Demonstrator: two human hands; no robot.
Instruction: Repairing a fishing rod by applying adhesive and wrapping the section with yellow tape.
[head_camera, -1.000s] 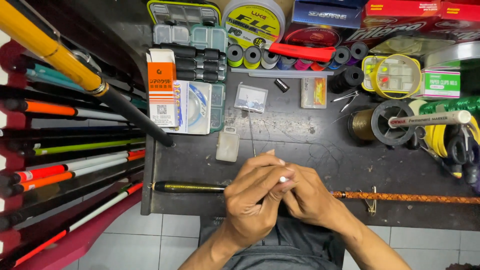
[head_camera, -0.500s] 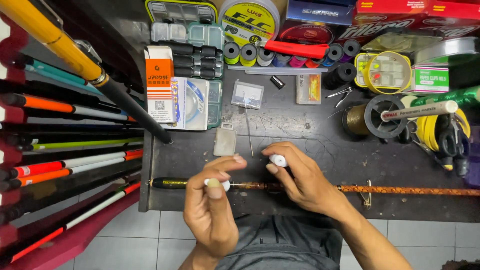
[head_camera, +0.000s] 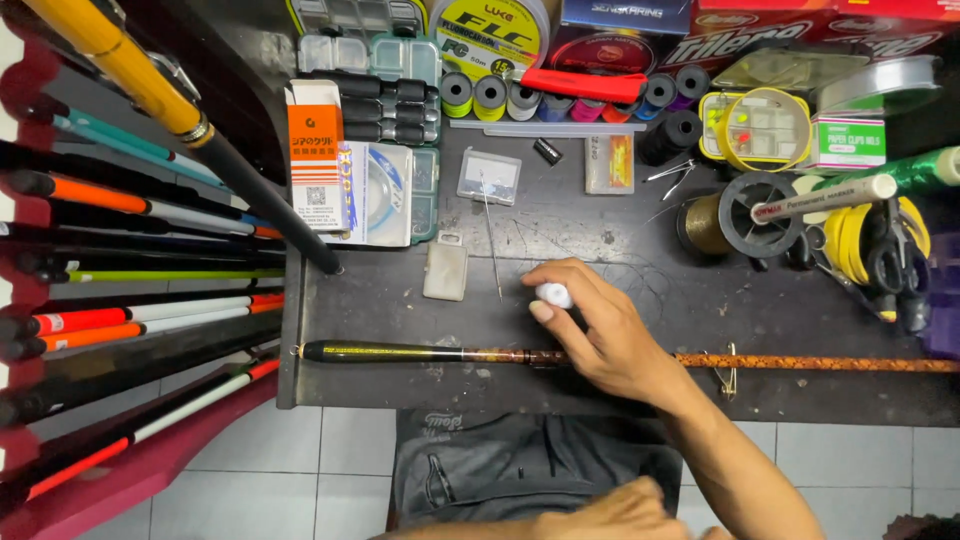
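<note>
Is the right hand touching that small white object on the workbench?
Touching. The head view shows the right hand with its fingertips closed around the small white object, no gap between them, just above the fishing rod.

rod (head_camera: 420, 352) on bench (head_camera: 600, 225), rt hand (head_camera: 600, 335) atop

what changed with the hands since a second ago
The left hand dropped away from the table to the lap at the bottom edge. The right hand moved up over the table and holds a small white piece at its fingertips; whether the left let go of anything cannot be told. The fishing rod lies across the dark table as before, and the spools and boxes have not moved.
</note>
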